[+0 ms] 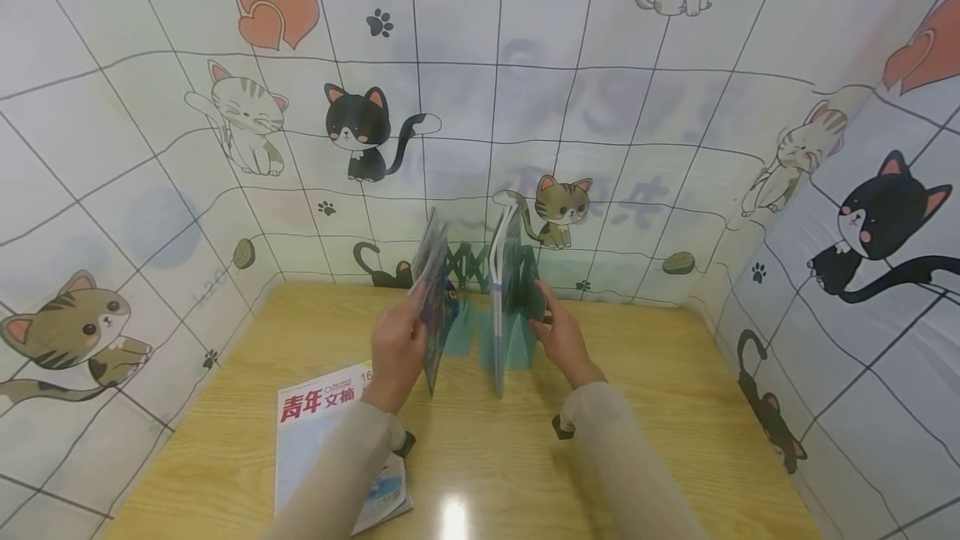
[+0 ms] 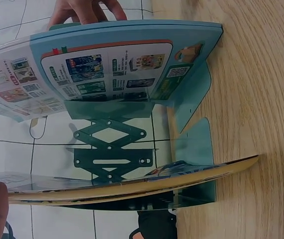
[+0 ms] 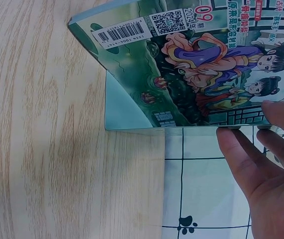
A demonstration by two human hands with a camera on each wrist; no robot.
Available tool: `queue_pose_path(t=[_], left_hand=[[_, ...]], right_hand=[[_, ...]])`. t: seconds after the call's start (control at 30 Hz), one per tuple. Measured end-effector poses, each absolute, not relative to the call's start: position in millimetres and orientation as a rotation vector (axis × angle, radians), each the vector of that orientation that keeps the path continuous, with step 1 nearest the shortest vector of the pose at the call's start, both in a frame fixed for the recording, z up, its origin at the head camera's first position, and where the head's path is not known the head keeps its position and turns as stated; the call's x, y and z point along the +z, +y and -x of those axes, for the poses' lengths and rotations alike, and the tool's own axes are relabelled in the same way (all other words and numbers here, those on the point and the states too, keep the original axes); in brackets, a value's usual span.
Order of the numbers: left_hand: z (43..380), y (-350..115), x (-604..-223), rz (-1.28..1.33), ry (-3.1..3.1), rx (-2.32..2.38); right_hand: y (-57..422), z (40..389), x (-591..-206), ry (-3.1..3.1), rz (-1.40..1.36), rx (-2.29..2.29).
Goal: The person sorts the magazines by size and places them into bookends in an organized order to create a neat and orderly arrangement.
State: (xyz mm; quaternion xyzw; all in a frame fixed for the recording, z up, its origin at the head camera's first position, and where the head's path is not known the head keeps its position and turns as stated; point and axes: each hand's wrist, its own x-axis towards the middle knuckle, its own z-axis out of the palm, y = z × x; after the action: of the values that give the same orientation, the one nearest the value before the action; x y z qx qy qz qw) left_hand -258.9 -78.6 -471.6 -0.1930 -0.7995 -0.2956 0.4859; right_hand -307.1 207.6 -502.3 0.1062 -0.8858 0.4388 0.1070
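Note:
My left hand (image 1: 397, 348) grips thin magazines (image 2: 132, 189), standing upright on their edges at the left; its thumb and a finger show at their edge in the left wrist view. My right hand (image 1: 566, 344) holds another upright magazine (image 3: 181, 74), with the thumb on its illustrated green cover and fingertips at the far edge. That magazine's blue back cover (image 2: 112, 74) faces the left hand. Between the two stands is a green expandable bookend (image 2: 109, 154) with crossed metal slats and flat teal feet (image 1: 491, 348) on the table.
A white magazine (image 1: 315, 432) with red lettering lies flat at the front left of the wooden table (image 1: 645, 440), partly under the left sleeve. Behind and at both sides hangs a white sheet (image 1: 465, 107) with a grid and cartoon cats.

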Motion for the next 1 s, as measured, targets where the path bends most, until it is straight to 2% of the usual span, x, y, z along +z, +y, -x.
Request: queue_pose_path(t=[1.0], left_hand=[[287.9, -61.6, -480.9, 0.405, -1.952, -0.614]], right_hand=[[209.5, 308.1, -502.3, -2.605, -0.34, 1.257]])
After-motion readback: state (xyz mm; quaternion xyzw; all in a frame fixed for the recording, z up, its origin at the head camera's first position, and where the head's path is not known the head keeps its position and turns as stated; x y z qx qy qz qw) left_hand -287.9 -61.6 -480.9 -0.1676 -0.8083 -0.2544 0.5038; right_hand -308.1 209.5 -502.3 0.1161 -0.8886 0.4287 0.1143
